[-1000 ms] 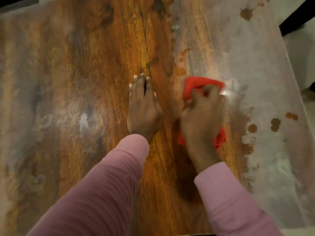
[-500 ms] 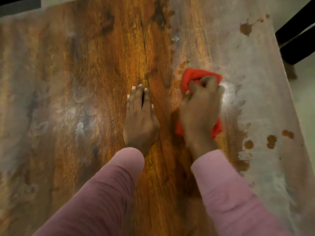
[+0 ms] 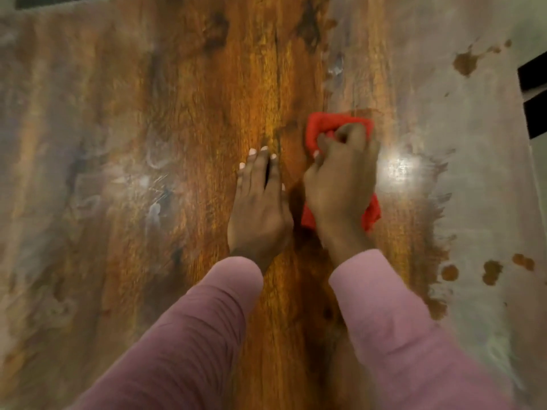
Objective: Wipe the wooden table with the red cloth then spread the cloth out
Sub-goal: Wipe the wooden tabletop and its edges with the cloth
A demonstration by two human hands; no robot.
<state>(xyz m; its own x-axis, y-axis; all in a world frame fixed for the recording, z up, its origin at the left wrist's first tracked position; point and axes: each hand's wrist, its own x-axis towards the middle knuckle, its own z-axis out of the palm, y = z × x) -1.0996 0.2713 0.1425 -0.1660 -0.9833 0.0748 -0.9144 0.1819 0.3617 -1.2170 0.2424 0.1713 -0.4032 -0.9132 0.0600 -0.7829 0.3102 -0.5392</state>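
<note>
A bunched red cloth point(image 3: 325, 125) lies on the wooden table point(image 3: 189, 119), just right of the middle. My right hand point(image 3: 340, 184) grips it with curled fingers and presses it onto the wood; red folds stick out beyond the fingers and at the heel of the hand. My left hand point(image 3: 260, 208) rests flat on the table beside it, fingers straight and together. The wood under and between my hands is dark and glossy; a pale dusty film covers the left and right of the tabletop.
The table's right edge point(image 3: 532, 179) runs down the right side, with pale floor and a dark chair part point(image 3: 535, 78) beyond it. Small brown spots point(image 3: 491, 270) show through the dust on the right. A bright light reflection point(image 3: 396, 170) lies right of the cloth.
My right hand has slid the cloth forward and a little left across the table, closer to my left hand. The left hand stays flat in place.
</note>
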